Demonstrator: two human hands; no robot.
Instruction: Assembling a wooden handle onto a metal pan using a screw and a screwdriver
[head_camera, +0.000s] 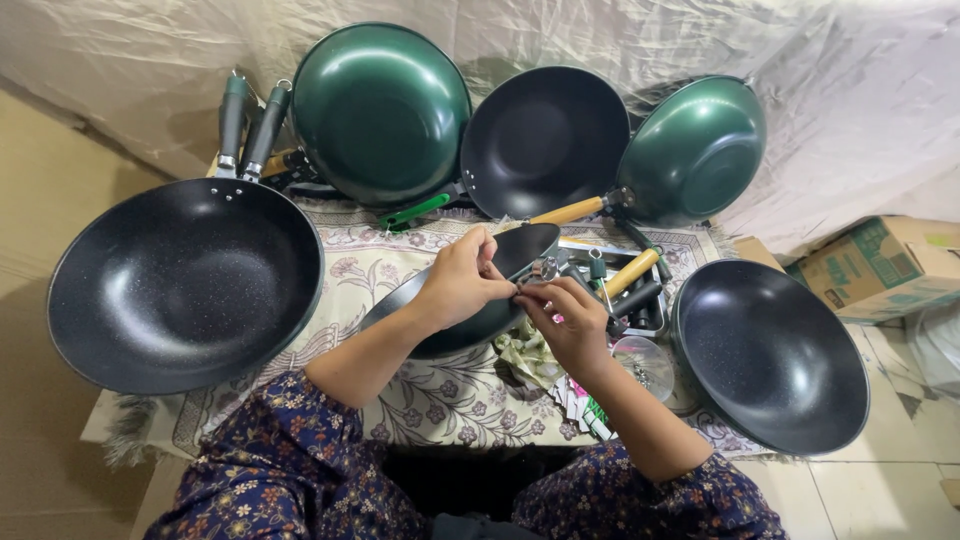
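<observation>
My left hand (462, 280) grips the rim of a dark wok (520, 250) that is tilted on edge in front of me over a floral mat (370, 270). My right hand (565, 318) pinches something small at the wok's rim, right beside the left fingers; what it holds is too small to tell. Both hands touch at the wok's edge. Just beyond them lie loose handles, one wooden (632, 271) and some dark ones.
Several woks ring the mat: a large black one (185, 285) at left, a green one (380, 110), a black one (545, 140) and a green one (695, 150) at the back, a black one (770, 355) at right. A cardboard box (880, 265) sits far right.
</observation>
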